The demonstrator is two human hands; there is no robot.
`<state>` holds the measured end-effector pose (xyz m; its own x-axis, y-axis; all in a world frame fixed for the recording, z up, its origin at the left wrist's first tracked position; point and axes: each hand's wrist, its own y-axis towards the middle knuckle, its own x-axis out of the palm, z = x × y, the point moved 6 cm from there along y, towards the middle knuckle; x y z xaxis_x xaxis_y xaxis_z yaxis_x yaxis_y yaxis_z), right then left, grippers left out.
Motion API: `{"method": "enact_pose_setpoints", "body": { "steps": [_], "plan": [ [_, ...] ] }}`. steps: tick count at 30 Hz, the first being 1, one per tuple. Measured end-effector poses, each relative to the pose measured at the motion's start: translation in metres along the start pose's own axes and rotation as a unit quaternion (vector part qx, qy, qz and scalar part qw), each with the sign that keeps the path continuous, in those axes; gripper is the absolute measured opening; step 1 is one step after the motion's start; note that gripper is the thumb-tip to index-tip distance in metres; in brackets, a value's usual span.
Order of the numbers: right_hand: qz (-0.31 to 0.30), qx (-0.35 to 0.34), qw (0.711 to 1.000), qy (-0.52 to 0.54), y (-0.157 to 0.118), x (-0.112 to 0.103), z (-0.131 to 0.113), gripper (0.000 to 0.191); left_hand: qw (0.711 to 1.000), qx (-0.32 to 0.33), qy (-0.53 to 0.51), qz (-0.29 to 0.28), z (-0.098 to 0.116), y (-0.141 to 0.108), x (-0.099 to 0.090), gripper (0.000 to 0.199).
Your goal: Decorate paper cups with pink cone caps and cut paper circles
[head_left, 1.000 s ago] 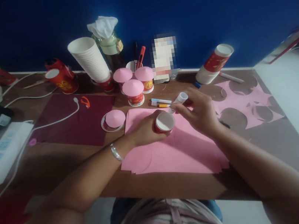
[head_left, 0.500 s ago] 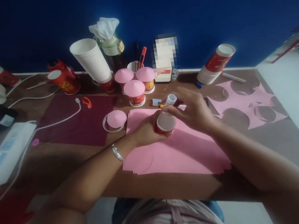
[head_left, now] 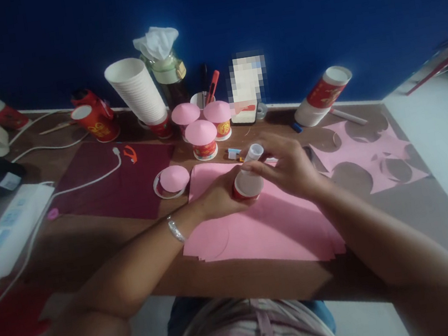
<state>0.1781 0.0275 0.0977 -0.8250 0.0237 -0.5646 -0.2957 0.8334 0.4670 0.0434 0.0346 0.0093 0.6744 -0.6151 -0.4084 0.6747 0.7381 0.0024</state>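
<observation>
My left hand (head_left: 223,195) is wrapped round a short red paper cup (head_left: 248,184) whose pale flat end faces up. In my right hand (head_left: 284,162) a white glue stick (head_left: 254,153) is pinched, slanting, its lower tip close to the cup's rim. Whether that tip touches the rim I cannot tell. Both hands are over a stack of pink paper (head_left: 275,227). Beyond them stand three red cups topped with pink cones, the nearest cone (head_left: 201,132) in front. Left of the stack, another pink cone (head_left: 174,178) lies on a white ring.
Stacked white cups (head_left: 134,89), a bottle with tissue (head_left: 167,70) and a phone (head_left: 242,89) line the blue wall. Pink paper scraps with round holes (head_left: 361,142) lie right. A dark red sheet (head_left: 112,184), a white cable and a power strip (head_left: 10,233) are left.
The glue stick has tilted and shifted slightly down and left towards the cup's rim, with my right hand. My left hand and the cup have hardly moved.
</observation>
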Motion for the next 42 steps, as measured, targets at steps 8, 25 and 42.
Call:
{"method": "enact_pose_setpoints", "body": {
  "steps": [8, 25, 42],
  "plan": [
    [0.003, -0.004, 1.000, 0.009, 0.008, 0.007, 0.006, 0.028, 1.000, -0.001, -0.013, -0.017, 0.004, 0.000, -0.001, 0.044],
    [-0.022, -0.015, 1.000, 0.015, 0.010, 0.012, 0.001, 0.030, 1.000, -0.008, -0.018, -0.017, -0.007, 0.001, 0.003, 0.048],
    [-0.057, -0.025, 0.998, 0.018, 0.003, 0.014, -0.012, 0.031, 0.998, 0.053, 0.029, -0.013, -0.005, 0.007, 0.003, 0.046]
  ]
}}
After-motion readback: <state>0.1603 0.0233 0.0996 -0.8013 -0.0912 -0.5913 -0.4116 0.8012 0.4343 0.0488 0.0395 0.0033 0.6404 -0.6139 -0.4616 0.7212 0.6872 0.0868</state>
